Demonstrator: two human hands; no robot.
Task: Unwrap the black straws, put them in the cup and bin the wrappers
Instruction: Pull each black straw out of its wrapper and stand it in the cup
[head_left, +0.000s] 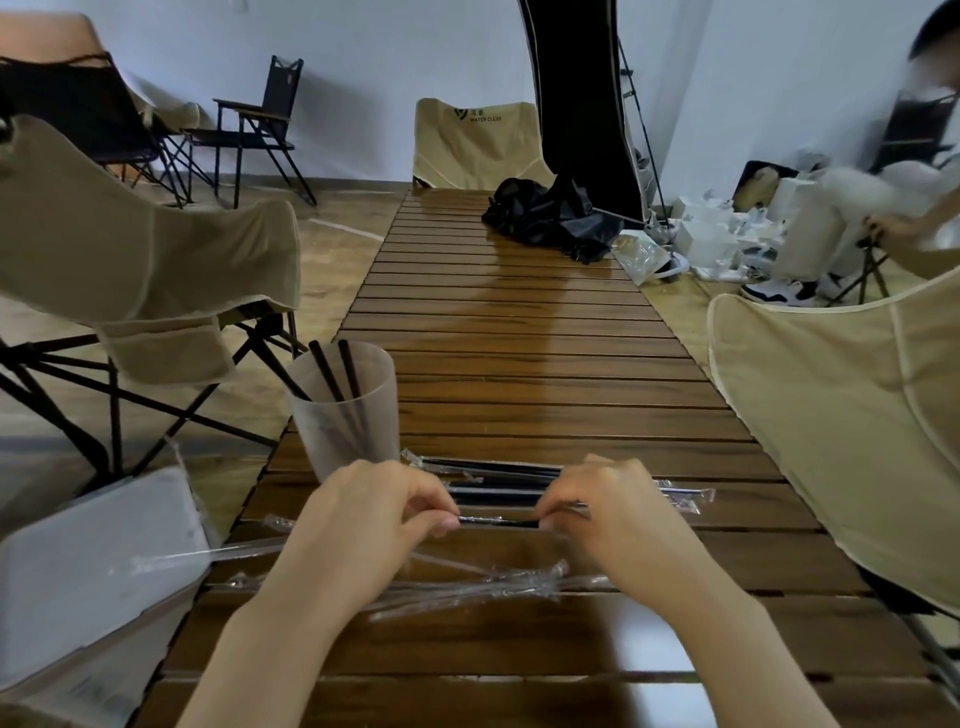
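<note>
A person sits at a long brown desk (545, 364) made of wooden slats. Both hands are low over the near part of it. The left hand (363, 514) and the right hand (618, 509) each pinch one end of a wrapped black straw (498, 521) with curled fingers and thumb. The straw lies level between the two hands, just above the desk.

Just behind it, more wrapped black straws (493, 475) lie in a small pile on the desk, side by side. Their clear wrapper ends stick out past the right hand.

A see-through cup (345, 410) stands upright on the desk, to the left of the pile and just beyond the left hand. Three bare black straws (327, 371) lean inside it, with their tops poking out over the rim.

Empty clear wrappers (467, 584) lie on the desk under the person's wrists. One long wrapper reaches off to the left toward a white bin (93, 561) beside the desk edge.

Far down the desk sits a crumpled black bag (550, 218). Tan folding chairs (130, 260) stand around the desk. Another person sits at the far right of the room.
</note>
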